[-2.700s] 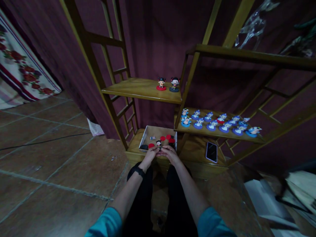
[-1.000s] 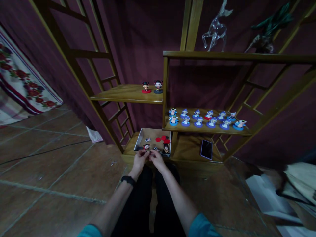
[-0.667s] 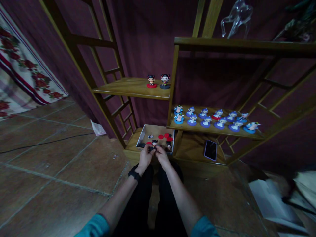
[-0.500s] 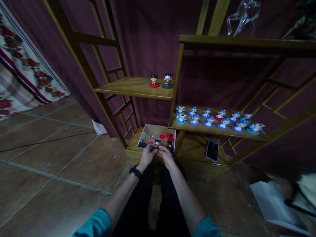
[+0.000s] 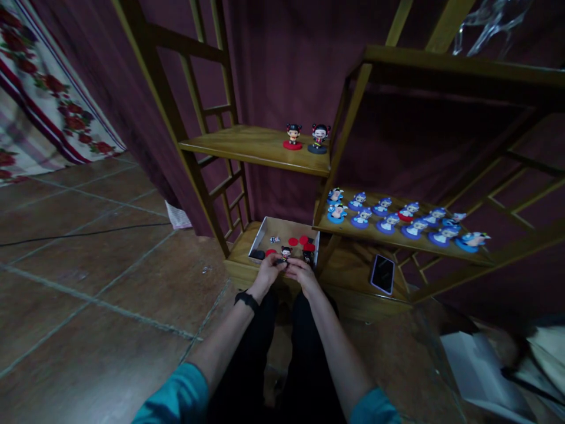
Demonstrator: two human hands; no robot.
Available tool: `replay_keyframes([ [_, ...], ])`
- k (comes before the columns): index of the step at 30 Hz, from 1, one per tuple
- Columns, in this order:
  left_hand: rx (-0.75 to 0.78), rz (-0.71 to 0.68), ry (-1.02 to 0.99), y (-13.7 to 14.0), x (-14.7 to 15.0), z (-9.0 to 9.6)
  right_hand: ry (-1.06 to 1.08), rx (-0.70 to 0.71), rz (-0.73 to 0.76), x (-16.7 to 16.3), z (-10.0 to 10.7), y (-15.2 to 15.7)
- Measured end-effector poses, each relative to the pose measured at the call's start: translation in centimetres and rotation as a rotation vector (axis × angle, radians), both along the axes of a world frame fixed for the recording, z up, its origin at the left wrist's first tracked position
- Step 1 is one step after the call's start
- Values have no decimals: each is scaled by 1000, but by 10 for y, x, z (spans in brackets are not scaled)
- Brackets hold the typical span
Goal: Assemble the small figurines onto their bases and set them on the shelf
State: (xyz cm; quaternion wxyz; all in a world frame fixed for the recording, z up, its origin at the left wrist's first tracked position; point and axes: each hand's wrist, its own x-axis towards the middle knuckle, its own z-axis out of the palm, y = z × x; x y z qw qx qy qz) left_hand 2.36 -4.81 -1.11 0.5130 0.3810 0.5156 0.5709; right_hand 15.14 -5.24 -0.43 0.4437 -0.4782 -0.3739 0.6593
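Between my two hands, a small black-haired figurine [image 5: 286,253] on a dark base is held upright over the near edge of a shallow white box [image 5: 263,231]. My left hand [image 5: 269,272] grips the base from the left, fingers closed. Closed fingers of my right hand [image 5: 302,273] meet it from the right. Inside the box lie several red discs [image 5: 293,241], dark discs [image 5: 260,254] at the left, a small white-and-dark piece [image 5: 275,239], and dark figure parts [image 5: 308,257] beside my right fingers.
Two figurines, one on a red base [image 5: 292,138] and one on a dark base [image 5: 319,140], stand on the upper left shelf [image 5: 247,141]. Several blue-and-purple figurines [image 5: 388,222] stand in rows on the right shelf. A phone [image 5: 382,274] lies below them. A white box [image 5: 481,371] sits on the floor.
The view has tilted and shifted, so the shelves sit differently in it. Both hands stay on the figurine in front of the box, with little visible change in grip.
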Motion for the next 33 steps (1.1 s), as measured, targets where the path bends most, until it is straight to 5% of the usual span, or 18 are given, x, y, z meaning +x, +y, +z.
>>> replay_keyframes([
  [8, -34, -40, -140, 7, 9, 2, -22, -28, -47, 3, 1, 23],
  [17, -7, -11, -42, 21, 20, 3, 47, -14, -111, 13, -3, 33],
  [26, 35, -18, 42, 29, 3, 4, 95, -16, -61, 4, 3, 42],
  [33, -20, 75, -30, 23, -2, -13, 91, -64, 45, -2, 0, 40],
])
